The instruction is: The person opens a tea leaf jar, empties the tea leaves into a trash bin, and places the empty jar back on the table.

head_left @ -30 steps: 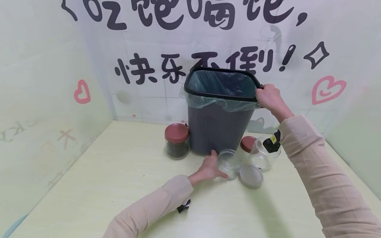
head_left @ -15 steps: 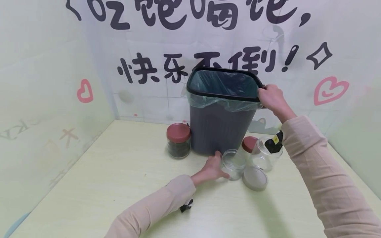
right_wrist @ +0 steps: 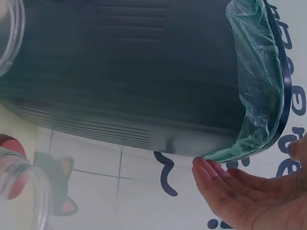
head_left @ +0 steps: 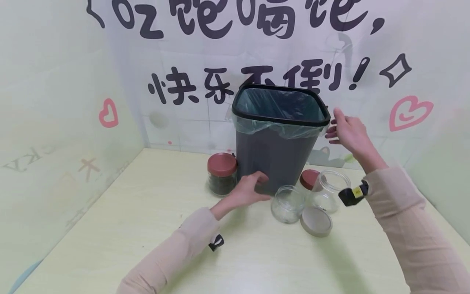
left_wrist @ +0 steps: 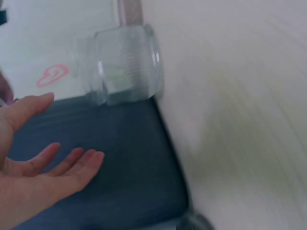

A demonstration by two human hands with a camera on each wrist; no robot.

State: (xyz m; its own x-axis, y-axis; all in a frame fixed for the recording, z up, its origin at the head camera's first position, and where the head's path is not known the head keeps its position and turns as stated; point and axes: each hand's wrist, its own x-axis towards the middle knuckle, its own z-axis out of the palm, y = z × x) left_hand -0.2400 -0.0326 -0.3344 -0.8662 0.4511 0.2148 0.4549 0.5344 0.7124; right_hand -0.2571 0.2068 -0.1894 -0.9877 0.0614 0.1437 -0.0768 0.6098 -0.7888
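Note:
A dark grey bin (head_left: 273, 155) with a black rim and a green liner (head_left: 257, 125) stands upright against the back wall. My left hand (head_left: 245, 191) is in front of its base with fingers spread, holding nothing; the left wrist view shows the hand (left_wrist: 53, 167) beside the bin wall (left_wrist: 129, 158). A clear open jar (head_left: 288, 206) stands just right of that hand, apart from it. Beside the rim's right corner is my right hand (head_left: 350, 132), its fingers loosely bent. In the right wrist view the fingertips (right_wrist: 204, 167) lie at the liner's edge; whether they touch cannot be told.
A red-lidded jar (head_left: 222, 173) with dark contents stands left of the bin. To the right are another clear jar (head_left: 327, 198), a red lid (head_left: 309, 178) and a grey lid (head_left: 316, 221). Printed walls (head_left: 176, 134) enclose the pale table (head_left: 147, 220) at the back and sides.
My right hand has let go of the bin's rim and moved right. My left hand has left the clear jar and moved left towards the bin's base.

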